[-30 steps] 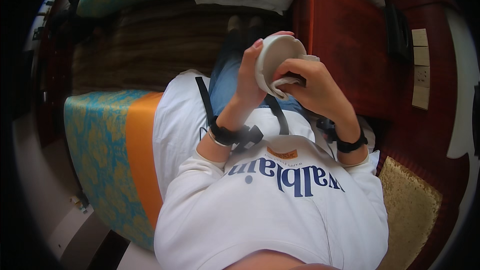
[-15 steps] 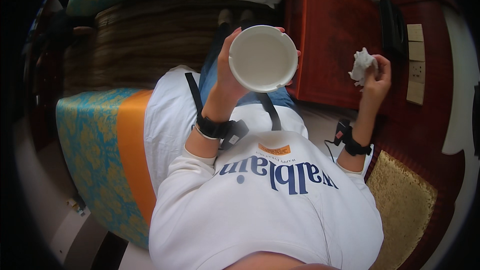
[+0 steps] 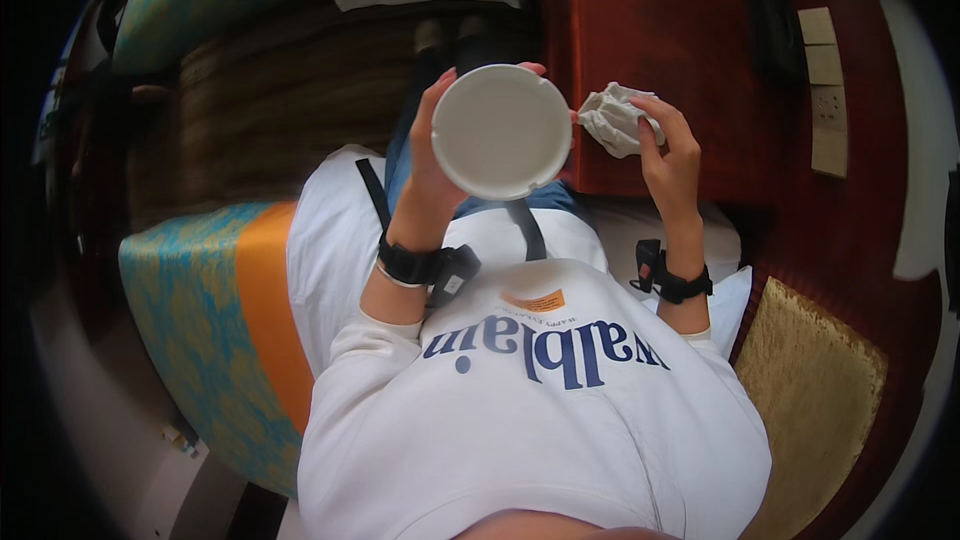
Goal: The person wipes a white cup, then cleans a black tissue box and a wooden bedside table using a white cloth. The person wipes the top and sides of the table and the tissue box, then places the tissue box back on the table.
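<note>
Shirt (image 3: 530, 450) cloth lies nearest, on the wearer's side of the white bowl (image 3: 503, 130), which the left hand (image 3: 428, 178) lifts clear of any support, its fingers wrapped around the outer wall, seemingly to keep it steady with the open side facing the wearer. Just right of the bowl, the right hand (image 3: 673, 155) has its fingers pinched on a crumpled white tissue (image 3: 610, 118), gripped at one end, apparently leaving most of it free. Farther right of the bowl stands the red worktop (image 3: 660, 25), then a socket panel (image 3: 829, 105).
</note>
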### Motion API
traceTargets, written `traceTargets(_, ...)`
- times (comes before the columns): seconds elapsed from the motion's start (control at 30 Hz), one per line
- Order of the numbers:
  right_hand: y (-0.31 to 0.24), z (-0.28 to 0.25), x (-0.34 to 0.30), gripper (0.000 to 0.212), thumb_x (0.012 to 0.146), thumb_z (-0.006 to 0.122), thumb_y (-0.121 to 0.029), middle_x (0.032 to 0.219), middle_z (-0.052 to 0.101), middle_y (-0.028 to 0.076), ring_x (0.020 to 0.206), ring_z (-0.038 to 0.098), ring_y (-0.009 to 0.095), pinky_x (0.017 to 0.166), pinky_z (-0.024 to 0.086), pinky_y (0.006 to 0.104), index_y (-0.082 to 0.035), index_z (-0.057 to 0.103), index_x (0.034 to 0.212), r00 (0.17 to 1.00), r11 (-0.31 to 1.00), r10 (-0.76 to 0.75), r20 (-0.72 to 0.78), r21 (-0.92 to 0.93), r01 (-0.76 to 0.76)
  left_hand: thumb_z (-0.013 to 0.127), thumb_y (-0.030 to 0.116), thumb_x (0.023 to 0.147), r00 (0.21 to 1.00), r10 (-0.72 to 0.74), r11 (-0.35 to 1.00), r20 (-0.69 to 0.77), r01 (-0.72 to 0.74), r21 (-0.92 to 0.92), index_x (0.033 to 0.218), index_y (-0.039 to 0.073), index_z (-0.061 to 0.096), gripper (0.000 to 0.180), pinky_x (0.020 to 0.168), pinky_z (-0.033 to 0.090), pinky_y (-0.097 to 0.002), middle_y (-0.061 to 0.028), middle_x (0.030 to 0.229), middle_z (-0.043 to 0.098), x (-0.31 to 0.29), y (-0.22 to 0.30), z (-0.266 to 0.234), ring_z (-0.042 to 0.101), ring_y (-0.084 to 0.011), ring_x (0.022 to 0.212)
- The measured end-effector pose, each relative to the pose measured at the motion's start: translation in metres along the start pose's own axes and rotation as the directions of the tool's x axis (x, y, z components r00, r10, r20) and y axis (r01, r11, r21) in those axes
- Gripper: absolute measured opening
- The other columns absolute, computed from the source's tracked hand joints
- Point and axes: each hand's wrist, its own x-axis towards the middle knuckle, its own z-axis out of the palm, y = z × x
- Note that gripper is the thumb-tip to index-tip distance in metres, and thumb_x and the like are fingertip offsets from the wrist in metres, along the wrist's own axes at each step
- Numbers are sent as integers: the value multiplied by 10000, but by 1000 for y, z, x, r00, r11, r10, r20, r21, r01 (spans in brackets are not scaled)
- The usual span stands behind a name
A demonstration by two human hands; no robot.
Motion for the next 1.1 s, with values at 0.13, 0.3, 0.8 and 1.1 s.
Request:
traceTargets(0.13, 17, -6, 9, 313, 804, 611, -23, 1128, 600, 134, 1099, 536, 316, 927, 436, 390, -70, 603, 1114, 998, 979, -47, 48, -194, 56, 283, 592, 907, 990, -5, 998, 139, 13, -57, 1402, 59, 318, 728, 753, 529, -538, -345, 1250, 467, -2, 4, -4, 556, -460, 1064)
traceTargets(0.3, 50, 15, -17, 389, 783, 635, -16, 1113, 582, 149, 1100, 520, 308, 949, 416, 390, -70, 561, 1161, 977, 964, 28, 213, -263, 29, 294, 561, 917, 999, -14, 985, 37, 20, -172, 1396, 46, 324, 704, 770, 526, -555, -340, 1275, 446, 2, 4, -1, 528, -477, 1093)
traceTargets(0.8, -85, -2, 15, 179, 794, 658, -126, 859, 671, 144, 720, 663, 241, 660, 515, 324, -23, 662, 940, 983, 987, 142, 114, -91, -132, 363, 470, 938, 922, 79, 948, -379, 47, 313, 1174, 81, 582, 505, 875, 491, -329, -80, 1128, 625, 13, -22, 17, 601, -184, 1038)
traceTargets(1.1, -79, 16, 17, 154, 738, 659, -41, 872, 629, 81, 783, 634, 280, 649, 503, 351, -46, 657, 893, 902, 923, -222, 371, 377, 73, 351, 485, 920, 913, 254, 909, -320, -112, 402, 1226, 38, 529, 570, 927, 451, -330, -116, 1143, 604, 16, -39, 9, 575, -204, 1063)
